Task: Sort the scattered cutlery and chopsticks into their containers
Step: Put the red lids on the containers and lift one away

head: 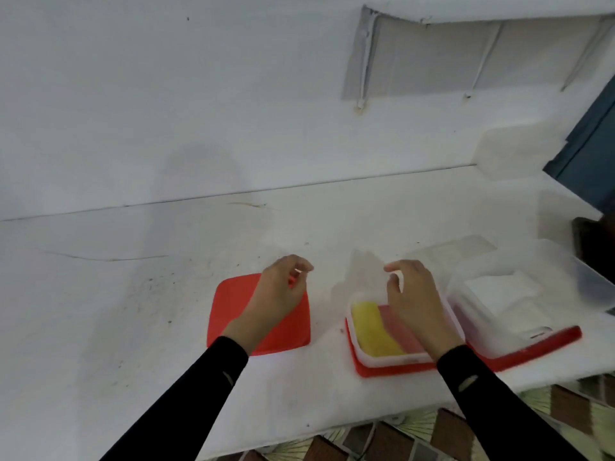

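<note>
A flat red lid point(229, 314) lies on the white counter point(133, 294). My left hand point(279, 291) hovers over its far right corner, fingers loosely curled and holding nothing. To the right stands a clear container on a red base point(376, 327) with something yellow and pink inside. My right hand point(412, 294) is above it with fingers loosely curled, empty as far as the blur shows. A second clear container on a red base point(519, 314), holding something white, stands further right. No cutlery or chopsticks are visible.
A white wall point(199, 94) rises behind the counter. A larger clear tub point(585, 271) sits at the far right beside a dark object point(592, 241). The counter's front edge runs along the bottom, with a patterned tiled floor point(432, 430) below it.
</note>
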A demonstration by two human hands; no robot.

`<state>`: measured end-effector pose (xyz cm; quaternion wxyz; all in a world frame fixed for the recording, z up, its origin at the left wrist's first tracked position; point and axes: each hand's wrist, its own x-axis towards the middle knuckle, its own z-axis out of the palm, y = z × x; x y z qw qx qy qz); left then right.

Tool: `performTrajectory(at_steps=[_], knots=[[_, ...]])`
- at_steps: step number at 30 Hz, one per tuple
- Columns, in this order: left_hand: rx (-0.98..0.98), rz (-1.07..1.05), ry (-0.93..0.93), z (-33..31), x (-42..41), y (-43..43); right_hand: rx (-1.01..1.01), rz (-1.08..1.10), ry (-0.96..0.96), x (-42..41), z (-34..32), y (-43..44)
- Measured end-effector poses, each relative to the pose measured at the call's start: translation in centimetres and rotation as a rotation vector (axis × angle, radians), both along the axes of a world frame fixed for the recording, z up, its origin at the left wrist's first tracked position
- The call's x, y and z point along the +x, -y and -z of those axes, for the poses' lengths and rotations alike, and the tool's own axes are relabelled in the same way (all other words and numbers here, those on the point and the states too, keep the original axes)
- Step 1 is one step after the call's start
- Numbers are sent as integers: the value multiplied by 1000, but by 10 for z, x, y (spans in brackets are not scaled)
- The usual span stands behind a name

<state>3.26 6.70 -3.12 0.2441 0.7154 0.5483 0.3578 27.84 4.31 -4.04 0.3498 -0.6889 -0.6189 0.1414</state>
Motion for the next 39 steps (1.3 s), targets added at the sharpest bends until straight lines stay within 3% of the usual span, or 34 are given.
performTrajectory(at_steps=[3,8,12,17,20,25,30,36,39], knots=[[-115,241,-134,6,45,-13,-60,92,96,45,6,33],[-280,396,-558,17,75,-35,-181,-26,3,69,12,66],[-470,336,-549,21,86,-38,-227,-81,-16,82,6,73],[-436,355,-661,22,97,-38,-255,-128,-12,97,7,78],[-324,239,-577,17,91,-41,-258,-169,-14,99,10,77],[-14,-131,-308,-2,78,-38,-227,-192,-19,88,17,60],[222,-134,-191,13,84,7,-185,-207,-84,74,28,39],[388,-100,-140,52,95,83,-268,-143,-652,73,24,40],[387,-89,-142,67,95,104,-349,-210,-707,74,26,40]])
